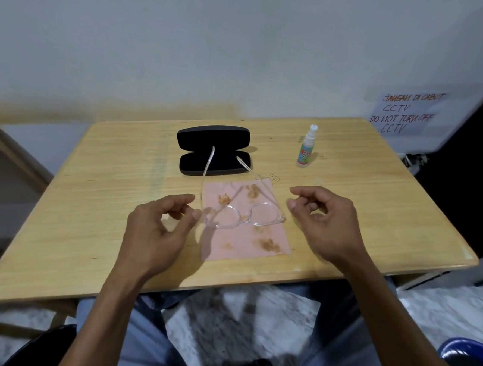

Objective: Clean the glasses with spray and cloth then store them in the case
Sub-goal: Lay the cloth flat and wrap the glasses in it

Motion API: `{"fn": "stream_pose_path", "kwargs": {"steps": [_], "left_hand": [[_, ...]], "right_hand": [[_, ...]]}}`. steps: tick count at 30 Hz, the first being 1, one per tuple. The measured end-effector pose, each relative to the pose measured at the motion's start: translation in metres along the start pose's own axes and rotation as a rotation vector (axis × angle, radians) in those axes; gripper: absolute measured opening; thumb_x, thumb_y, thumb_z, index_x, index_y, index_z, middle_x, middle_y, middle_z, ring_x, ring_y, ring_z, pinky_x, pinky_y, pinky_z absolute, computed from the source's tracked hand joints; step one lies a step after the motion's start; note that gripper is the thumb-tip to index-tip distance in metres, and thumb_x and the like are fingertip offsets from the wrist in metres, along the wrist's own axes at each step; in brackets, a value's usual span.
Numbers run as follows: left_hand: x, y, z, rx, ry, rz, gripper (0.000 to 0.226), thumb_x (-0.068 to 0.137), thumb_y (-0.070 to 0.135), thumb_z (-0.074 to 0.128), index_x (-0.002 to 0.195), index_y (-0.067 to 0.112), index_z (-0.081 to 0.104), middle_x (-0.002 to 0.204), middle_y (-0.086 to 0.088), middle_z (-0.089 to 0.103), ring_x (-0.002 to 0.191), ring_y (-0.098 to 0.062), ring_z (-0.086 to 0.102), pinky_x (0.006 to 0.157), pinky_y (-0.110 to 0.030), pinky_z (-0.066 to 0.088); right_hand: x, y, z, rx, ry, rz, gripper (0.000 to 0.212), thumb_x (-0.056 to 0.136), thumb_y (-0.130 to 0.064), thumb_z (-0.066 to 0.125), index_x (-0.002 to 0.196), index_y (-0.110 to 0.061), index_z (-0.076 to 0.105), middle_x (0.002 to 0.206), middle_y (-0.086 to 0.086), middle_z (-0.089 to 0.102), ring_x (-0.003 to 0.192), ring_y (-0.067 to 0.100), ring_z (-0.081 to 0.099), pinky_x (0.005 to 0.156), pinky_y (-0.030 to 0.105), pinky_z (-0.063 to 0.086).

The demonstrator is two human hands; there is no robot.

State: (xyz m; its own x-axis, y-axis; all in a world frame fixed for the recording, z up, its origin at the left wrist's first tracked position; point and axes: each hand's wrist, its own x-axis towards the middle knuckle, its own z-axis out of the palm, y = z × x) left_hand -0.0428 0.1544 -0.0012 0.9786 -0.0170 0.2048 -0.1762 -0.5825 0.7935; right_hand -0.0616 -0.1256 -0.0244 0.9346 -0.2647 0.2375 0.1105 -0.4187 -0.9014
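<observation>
Clear-framed glasses (245,217) hover just over a pink cloth (259,246) printed with brown marks. Their temples are unfolded and point away over the open black case (212,151). My left hand (155,228) pinches the frame's left hinge corner between thumb and forefinger. To the right of the frame, my right hand (323,219) has its fingers loosely curled. It holds nothing and stays a small gap from the right hinge. The small spray bottle (307,147) stands upright at the back right of the wooden table (92,202), well apart from both hands.
The table backs onto a white wall with a handwritten paper notice (405,113) at the right. Another wooden piece of furniture (7,162) stands to the left. A blue object (467,360) sits at the bottom right by my knees.
</observation>
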Motion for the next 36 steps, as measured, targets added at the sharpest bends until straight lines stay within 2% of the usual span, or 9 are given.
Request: {"fn": "stream_pose_path", "kwargs": {"steps": [4, 9, 13, 17, 22, 25, 28, 32, 36], "left_hand": [[0.020, -0.011, -0.009, 0.001, 0.110, -0.060, 0.015, 0.088, 0.025, 0.070, 0.102, 0.025, 0.077, 0.081, 0.006, 0.072, 0.076, -0.007, 0.065, 0.067, -0.024, 0.046], [0.056, -0.009, 0.013, 0.137, 0.046, -0.083, 0.012, 0.084, 0.027, 0.074, 0.093, 0.020, 0.079, 0.064, 0.012, 0.064, 0.060, -0.006, 0.058, 0.059, -0.019, 0.041], [0.075, -0.007, 0.036, 0.219, -0.026, -0.084, 0.007, 0.082, 0.022, 0.072, 0.084, 0.023, 0.079, 0.072, -0.002, 0.074, 0.074, -0.026, 0.069, 0.072, -0.037, 0.055], [0.082, -0.006, 0.047, 0.275, -0.033, -0.088, 0.006, 0.082, 0.025, 0.072, 0.083, 0.025, 0.078, 0.081, -0.007, 0.076, 0.083, -0.033, 0.067, 0.083, -0.046, 0.051], [0.086, -0.011, 0.049, 0.302, -0.049, -0.074, 0.007, 0.083, 0.027, 0.072, 0.082, 0.025, 0.078, 0.079, -0.002, 0.075, 0.082, -0.028, 0.066, 0.083, -0.044, 0.049], [0.086, -0.012, 0.047, 0.278, -0.089, -0.068, 0.008, 0.082, 0.028, 0.073, 0.076, 0.023, 0.076, 0.068, 0.007, 0.071, 0.073, -0.021, 0.069, 0.071, -0.032, 0.052], [0.081, -0.008, 0.038, 0.028, -0.106, -0.196, 0.009, 0.079, 0.020, 0.077, 0.070, 0.018, 0.076, 0.063, 0.002, 0.073, 0.061, -0.013, 0.070, 0.056, -0.019, 0.051], [0.076, -0.009, 0.019, -0.200, -0.253, -0.251, 0.011, 0.084, 0.011, 0.075, 0.073, 0.012, 0.077, 0.074, -0.011, 0.076, 0.063, -0.015, 0.068, 0.061, -0.027, 0.055], [0.073, -0.014, 0.007, -0.226, -0.418, -0.231, 0.011, 0.088, 0.013, 0.071, 0.079, 0.007, 0.077, 0.085, -0.028, 0.072, 0.070, -0.025, 0.063, 0.069, -0.036, 0.050]], "right_hand": [[0.021, -0.010, -0.007, -0.085, 0.068, 0.028, 0.010, 0.089, -0.020, 0.075, 0.098, -0.021, 0.078, 0.073, -0.008, 0.066, 0.062, 0.001, 0.052, 0.065, 0.013, 0.047], [0.056, -0.013, 0.017, -0.317, -0.068, 0.056, 0.010, 0.089, -0.025, 0.075, 0.095, -0.019, 0.079, 0.080, -0.008, 0.072, 0.061, 0.000, 0.061, 0.057, 0.005, 0.043], [0.074, -0.013, 0.038, -0.550, -0.163, 0.061, 0.014, 0.090, -0.032, 0.071, 0.100, -0.024, 0.079, 0.094, -0.005, 0.075, 0.091, 0.019, 0.068, 0.074, 0.031, 0.053], [0.080, -0.015, 0.047, -0.673, -0.198, 0.077, 0.018, 0.092, -0.034, 0.067, 0.104, -0.028, 0.078, 0.105, -0.004, 0.075, 0.098, 0.027, 0.066, 0.073, 0.031, 0.043], [0.083, -0.012, 0.048, -0.640, -0.228, 0.121, 0.009, 0.090, -0.028, 0.067, 0.089, -0.026, 0.075, 0.091, -0.008, 0.071, 0.088, 0.023, 0.064, 0.069, 0.030, 0.041], [0.084, -0.012, 0.046, -0.586, -0.261, 0.089, 0.011, 0.090, -0.026, 0.068, 0.081, -0.023, 0.073, 0.083, -0.010, 0.069, 0.083, 0.016, 0.065, 0.068, 0.030, 0.046], [0.080, -0.014, 0.033, -0.403, -0.247, 0.068, 0.008, 0.088, -0.026, 0.075, 0.082, -0.021, 0.076, 0.077, -0.008, 0.071, 0.062, -0.007, 0.059, 0.057, 0.011, 0.040], [0.071, -0.016, 0.010, -0.222, -0.358, 0.137, 0.010, 0.090, -0.023, 0.075, 0.082, -0.018, 0.078, 0.071, -0.011, 0.068, 0.053, -0.007, 0.050, 0.056, 0.009, 0.038], [0.066, -0.019, -0.003, -0.196, -0.503, 0.178, 0.015, 0.094, -0.021, 0.070, 0.087, -0.011, 0.078, 0.060, -0.021, 0.066, 0.054, -0.008, 0.050, 0.054, 0.007, 0.040]]}}
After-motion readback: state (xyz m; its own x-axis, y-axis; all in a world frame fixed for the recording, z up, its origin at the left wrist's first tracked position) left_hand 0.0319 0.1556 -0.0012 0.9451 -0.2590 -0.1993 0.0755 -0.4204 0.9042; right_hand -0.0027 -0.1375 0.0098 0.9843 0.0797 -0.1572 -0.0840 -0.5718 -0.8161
